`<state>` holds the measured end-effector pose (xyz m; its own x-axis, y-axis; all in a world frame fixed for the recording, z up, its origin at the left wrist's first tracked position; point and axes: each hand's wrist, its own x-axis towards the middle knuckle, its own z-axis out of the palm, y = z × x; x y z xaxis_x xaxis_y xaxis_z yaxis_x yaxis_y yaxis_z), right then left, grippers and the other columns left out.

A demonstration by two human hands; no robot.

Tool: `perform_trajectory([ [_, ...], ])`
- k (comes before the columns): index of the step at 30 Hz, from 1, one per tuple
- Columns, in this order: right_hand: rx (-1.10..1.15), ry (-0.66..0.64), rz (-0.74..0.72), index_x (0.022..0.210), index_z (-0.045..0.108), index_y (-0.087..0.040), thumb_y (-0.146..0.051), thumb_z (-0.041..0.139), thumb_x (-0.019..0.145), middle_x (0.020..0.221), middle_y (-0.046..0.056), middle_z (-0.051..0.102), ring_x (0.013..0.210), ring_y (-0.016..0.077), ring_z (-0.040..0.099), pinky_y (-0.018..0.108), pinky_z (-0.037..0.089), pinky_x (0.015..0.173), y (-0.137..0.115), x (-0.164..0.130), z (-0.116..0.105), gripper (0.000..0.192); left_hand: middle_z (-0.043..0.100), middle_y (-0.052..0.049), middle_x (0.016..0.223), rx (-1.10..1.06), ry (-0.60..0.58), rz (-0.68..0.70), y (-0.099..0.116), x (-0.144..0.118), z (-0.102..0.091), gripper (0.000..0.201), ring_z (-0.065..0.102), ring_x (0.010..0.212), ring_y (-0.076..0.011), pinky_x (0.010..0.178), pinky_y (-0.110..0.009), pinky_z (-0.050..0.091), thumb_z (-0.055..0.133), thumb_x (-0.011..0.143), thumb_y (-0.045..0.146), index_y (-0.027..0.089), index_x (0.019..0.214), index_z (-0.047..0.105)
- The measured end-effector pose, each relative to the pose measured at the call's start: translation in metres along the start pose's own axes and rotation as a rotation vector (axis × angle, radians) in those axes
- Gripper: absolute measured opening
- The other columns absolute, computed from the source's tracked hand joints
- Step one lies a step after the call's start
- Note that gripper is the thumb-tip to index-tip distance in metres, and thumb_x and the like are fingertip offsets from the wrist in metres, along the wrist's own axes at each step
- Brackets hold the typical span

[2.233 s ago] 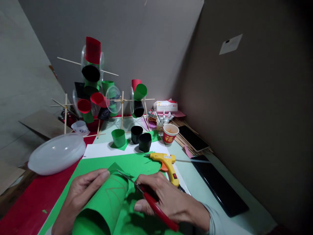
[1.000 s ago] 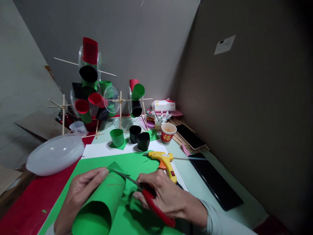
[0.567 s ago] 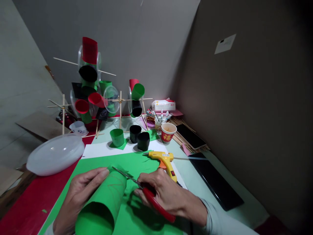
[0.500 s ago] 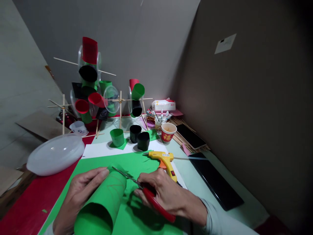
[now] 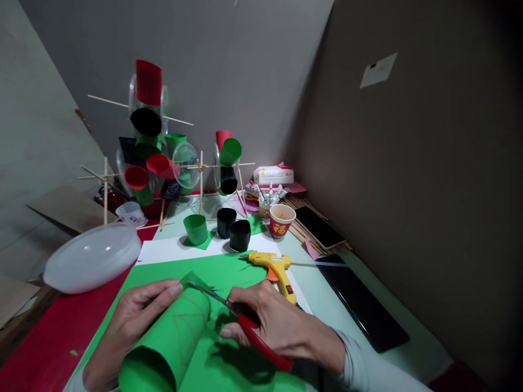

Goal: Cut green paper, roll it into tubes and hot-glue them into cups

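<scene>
From the head camera, the left hand (image 5: 131, 321) is wrapped around a rolled green paper sheet (image 5: 169, 337), its grip closed on the curl so the tube lies across the worktop (image 5: 322, 294) with its open end toward the viewer. The right hand (image 5: 273, 321) has its grip closed through the red handles of a pair of scissors (image 5: 241, 324), whose thin metal blades reach forward and left to the far edge of the roll, just beyond the left thumb. Pencil lines, a pointed outline, show on the curved paper below the blades; a small flap of green stands up at the blade tips, so the cut looks only begun, with nearly all of the outline still to follow. The paper is matte and stiff enough to hold its curve. Under both hands lies a flat green sheet (image 5: 229, 275), with a red sheet (image 5: 49, 343) to the left of the left grip. Just ahead of the right grip rests a yellow glue gun (image 5: 274, 267), glossy plastic. Farther ahead stand short green and black paper cylinders (image 5: 229, 226), a red paper cup (image 5: 281, 220), and a frame of wooden sticks (image 5: 200, 182) carrying more paper tubes and clear discs. A translucent lid (image 5: 92, 258) sits left and ahead.
</scene>
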<state>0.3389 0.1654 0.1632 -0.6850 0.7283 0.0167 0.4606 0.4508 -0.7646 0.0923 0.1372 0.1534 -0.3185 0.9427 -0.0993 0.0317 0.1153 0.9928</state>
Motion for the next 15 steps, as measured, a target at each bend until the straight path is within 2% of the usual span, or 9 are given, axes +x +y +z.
perform_trajectory([
  [7, 0.001, 0.004, 0.019, 0.091, 0.063, -0.021, -0.048, 0.07, 0.095, 0.07, -0.003, 0.052, 0.067, 0.0152, 0.05, 0.023, 0.035, 0.06, -0.001, 0.0, 0.001, 0.028, 0.078, 0.003, 0.063, 0.005, -0.001, -0.002, -0.002, 0.007, -0.002, 0.028, 0.068, 0.063, -0.0218, 0.054, -0.026, 0.055, 0.095, 0.05, 0.053, 0.032, 0.064, 0.082],
  [12, -0.007, 0.016, -0.062, 0.074, 0.046, -0.022, -0.038, 0.064, 0.098, 0.059, -0.008, 0.04, 0.054, 0.0105, 0.035, 0.023, 0.031, 0.056, 0.003, 0.002, 0.004, 0.034, 0.083, 0.006, 0.073, 0.015, -0.015, -0.004, -0.004, 0.012, -0.006, 0.023, 0.073, 0.072, -0.019, 0.066, -0.019, 0.057, 0.096, 0.052, 0.049, 0.035, 0.063, 0.083],
  [15, 0.024, -0.008, -0.09, 0.07, 0.039, -0.023, -0.03, 0.059, 0.099, 0.055, -0.009, 0.041, 0.049, 0.0086, 0.031, 0.022, 0.028, 0.052, 0.005, 0.003, 0.005, 0.036, 0.082, 0.006, 0.071, 0.026, -0.058, 0.006, -0.005, 0.014, -0.006, 0.02, 0.072, 0.073, -0.0188, 0.066, -0.019, 0.056, 0.095, 0.055, 0.047, 0.035, 0.064, 0.083],
])
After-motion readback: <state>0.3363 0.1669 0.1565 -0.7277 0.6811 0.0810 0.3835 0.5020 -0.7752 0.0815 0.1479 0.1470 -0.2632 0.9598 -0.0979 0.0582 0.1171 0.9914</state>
